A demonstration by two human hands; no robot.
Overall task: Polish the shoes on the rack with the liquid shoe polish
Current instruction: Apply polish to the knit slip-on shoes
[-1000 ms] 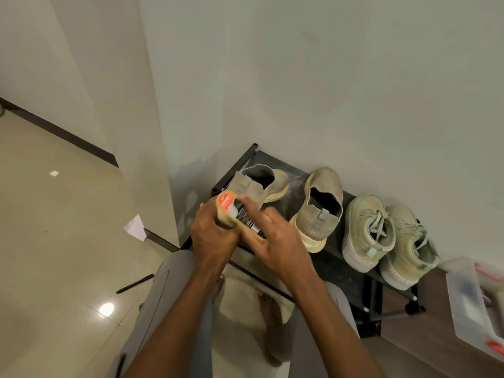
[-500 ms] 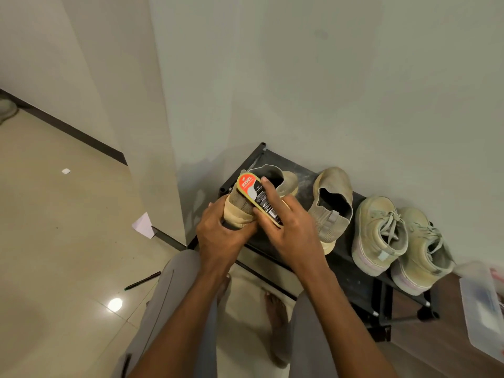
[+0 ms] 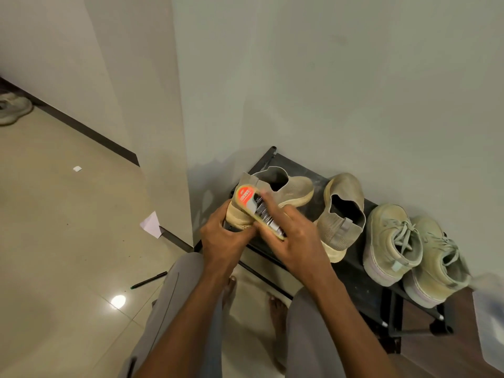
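Observation:
A black shoe rack (image 3: pixel 351 271) stands against the wall with several beige shoes on it. My left hand (image 3: pixel 223 241) grips the heel of the leftmost knit shoe (image 3: pixel 283 186), which is tilted over the rack's left end. My right hand (image 3: pixel 294 241) holds the liquid shoe polish bottle (image 3: pixel 259 208), with its red-labelled end up and left, pressed along that shoe's heel. The bottle's applicator end is hidden under my fingers. A second knit shoe (image 3: pixel 341 216) lies beside it, and a pair of lace-up sneakers (image 3: pixel 409 249) sits at the right.
A translucent plastic box (image 3: pixel 488 320) is at the right edge on a wooden surface. A black pen (image 3: pixel 148 280) and a paper scrap (image 3: pixel 150 224) lie on the tiled floor at left. Another shoe (image 3: pixel 13 106) sits far left. My bare feet are below the rack.
The bottle has shifted along the shoe's heel between frames, up and back a little. My left hand keeps its grip on the heel. The view has drifted slightly.

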